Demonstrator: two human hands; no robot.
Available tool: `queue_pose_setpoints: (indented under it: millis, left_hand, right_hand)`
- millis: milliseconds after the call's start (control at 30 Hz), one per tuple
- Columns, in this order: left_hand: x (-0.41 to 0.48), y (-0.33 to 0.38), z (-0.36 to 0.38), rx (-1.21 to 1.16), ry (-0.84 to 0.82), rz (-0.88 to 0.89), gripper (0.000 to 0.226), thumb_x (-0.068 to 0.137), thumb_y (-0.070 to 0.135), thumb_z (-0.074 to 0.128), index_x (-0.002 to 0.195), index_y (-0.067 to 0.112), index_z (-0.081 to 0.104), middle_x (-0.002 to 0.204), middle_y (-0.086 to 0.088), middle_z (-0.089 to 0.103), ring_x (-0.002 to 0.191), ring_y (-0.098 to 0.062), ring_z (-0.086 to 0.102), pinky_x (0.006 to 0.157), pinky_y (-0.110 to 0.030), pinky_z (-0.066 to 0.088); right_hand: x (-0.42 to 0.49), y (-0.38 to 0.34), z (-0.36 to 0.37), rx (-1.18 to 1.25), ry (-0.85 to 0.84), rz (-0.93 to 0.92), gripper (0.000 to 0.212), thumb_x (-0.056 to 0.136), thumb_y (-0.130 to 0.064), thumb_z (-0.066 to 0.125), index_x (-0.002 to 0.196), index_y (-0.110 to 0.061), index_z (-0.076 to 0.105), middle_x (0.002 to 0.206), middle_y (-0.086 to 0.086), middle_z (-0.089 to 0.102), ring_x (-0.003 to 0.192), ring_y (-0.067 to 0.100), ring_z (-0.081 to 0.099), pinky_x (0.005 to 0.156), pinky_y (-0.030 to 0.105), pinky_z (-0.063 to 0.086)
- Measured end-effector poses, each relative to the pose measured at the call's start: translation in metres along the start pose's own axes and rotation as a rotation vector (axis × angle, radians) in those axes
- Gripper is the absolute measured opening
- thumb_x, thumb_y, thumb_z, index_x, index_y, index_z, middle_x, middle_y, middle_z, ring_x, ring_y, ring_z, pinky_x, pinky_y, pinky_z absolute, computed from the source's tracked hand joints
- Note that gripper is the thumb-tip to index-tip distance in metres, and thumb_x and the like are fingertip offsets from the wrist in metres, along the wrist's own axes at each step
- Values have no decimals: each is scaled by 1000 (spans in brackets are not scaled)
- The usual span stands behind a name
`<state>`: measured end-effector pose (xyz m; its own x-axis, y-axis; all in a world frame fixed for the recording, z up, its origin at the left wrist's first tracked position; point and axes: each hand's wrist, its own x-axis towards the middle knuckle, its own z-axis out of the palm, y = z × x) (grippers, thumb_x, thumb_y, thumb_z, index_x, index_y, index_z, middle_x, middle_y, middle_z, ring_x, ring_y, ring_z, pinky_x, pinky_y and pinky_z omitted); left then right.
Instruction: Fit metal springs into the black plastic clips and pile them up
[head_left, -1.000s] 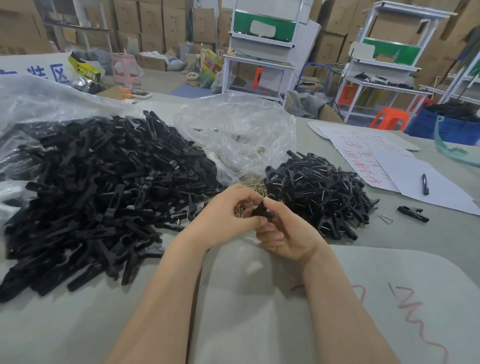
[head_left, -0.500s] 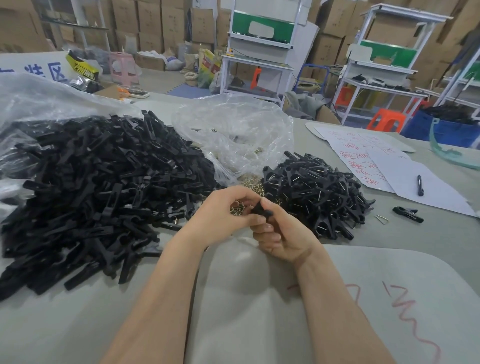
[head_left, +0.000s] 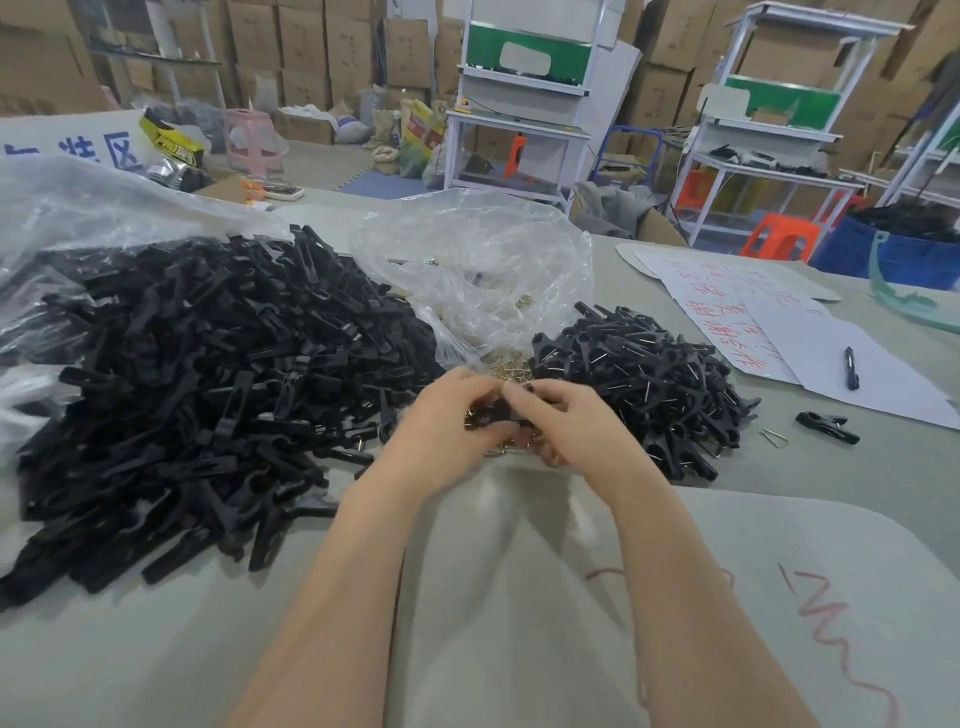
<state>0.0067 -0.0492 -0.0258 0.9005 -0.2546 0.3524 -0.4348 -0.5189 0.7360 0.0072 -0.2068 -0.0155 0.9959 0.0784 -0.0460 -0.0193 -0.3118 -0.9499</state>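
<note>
Left hand (head_left: 441, 436) and right hand (head_left: 571, 431) are together, fingertips of both pinching one small black plastic clip (head_left: 501, 414) between them. Loose brass-coloured metal springs (head_left: 511, 364) lie just beyond the hands, at the mouth of a crumpled clear plastic bag (head_left: 467, 270). Big heap of black plastic clip parts (head_left: 208, 374) sits left of the left hand. Smaller pile of sprung black clips (head_left: 649, 379) sits just right of the right hand. All on the grey bench (head_left: 156, 649).

1. Cardboard boxes (head_left: 311, 47) are stacked high along the back wall.
2. Two white workbenches (head_left: 517, 124) with green panels stand before them.
3. An orange stool (head_left: 779, 236) is at right, a pink stool (head_left: 252, 140) at left, with a blue floor mat (head_left: 384, 183) between.
</note>
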Motion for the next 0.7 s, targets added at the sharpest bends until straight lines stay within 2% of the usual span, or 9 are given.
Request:
queue_pose_setpoints:
  millis: [100, 200, 267, 300, 333, 433, 533, 600, 700]
  left_hand:
    - [2, 3, 0, -89, 59, -18, 53, 83, 27, 71, 134, 26, 52, 118, 8, 54, 106, -5, 54, 91, -14, 38]
    - [5, 3, -10, -264, 378, -130, 47, 88, 31, 65, 132, 24, 51, 124, 11, 53, 107, 2, 53, 91, -15, 44]
    - [5, 0, -20, -498, 711, -222, 23, 93, 24, 59, 115, 21, 59, 113, 8, 60, 102, -1, 59, 90, -20, 50]
    - [5, -1, -25, -624, 855, -268, 13, 94, 21, 55, 106, 21, 60, 107, 7, 63, 97, -3, 61, 88, -23, 51]
    - [4, -2, -28, -727, 964, -312, 10, 95, 19, 51, 99, 23, 60, 102, 7, 63, 92, -3, 63, 83, -22, 50]
    - [4, -6, -33, -854, 1096, -375, 17, 97, 19, 44, 91, 27, 58, 94, 10, 64, 81, 0, 62, 71, -15, 47]
    - [4, -8, -33, -867, 1102, -388, 19, 97, 17, 42, 92, 26, 57, 95, 10, 63, 80, -1, 62, 68, -13, 47]
    - [3, -9, -33, -861, 1107, -401, 20, 97, 15, 42, 92, 27, 57, 98, 8, 64, 82, -2, 63, 69, -14, 47]
    - [3, -9, -33, -865, 1108, -411, 21, 96, 13, 42, 92, 27, 57, 100, 8, 64, 84, -2, 63, 69, -13, 47]
  right_hand:
    - [7, -16, -5, -132, 299, -124, 12, 87, -29, 66, 87, -17, 70, 60, -5, 64, 43, 5, 51, 47, 23, 41]
    - [16, -40, -21, 348, 598, -52, 55, 89, -33, 66, 133, -7, 46, 91, 4, 66, 51, 3, 64, 52, 16, 51]
    - [15, -43, -22, 349, 610, 20, 83, 89, -34, 65, 151, -18, 12, 96, 3, 60, 52, 7, 67, 50, 15, 52]
    - [12, -40, -16, 214, 580, 30, 88, 90, -31, 64, 152, -23, 3, 90, 0, 59, 52, 7, 67, 49, 15, 51]
    - [7, -38, -4, 70, 520, 3, 85, 90, -28, 64, 152, -23, 6, 86, -2, 60, 53, 7, 67, 49, 15, 51]
    - [-2, -31, 38, -324, 225, -134, 44, 88, -29, 67, 127, -13, 55, 95, 0, 67, 78, 14, 69, 71, 30, 56]
    - [-2, -33, 68, -774, -165, -69, 39, 79, -40, 73, 107, -14, 66, 106, 5, 66, 99, 24, 61, 88, 35, 50]
    - [-2, -35, 76, -925, -267, -14, 44, 78, -41, 75, 107, -10, 64, 106, 9, 64, 99, 30, 59, 86, 35, 49]
    - [0, -34, 77, -931, -259, -19, 34, 83, -35, 71, 100, -7, 63, 90, 8, 61, 88, 27, 58, 72, 29, 43]
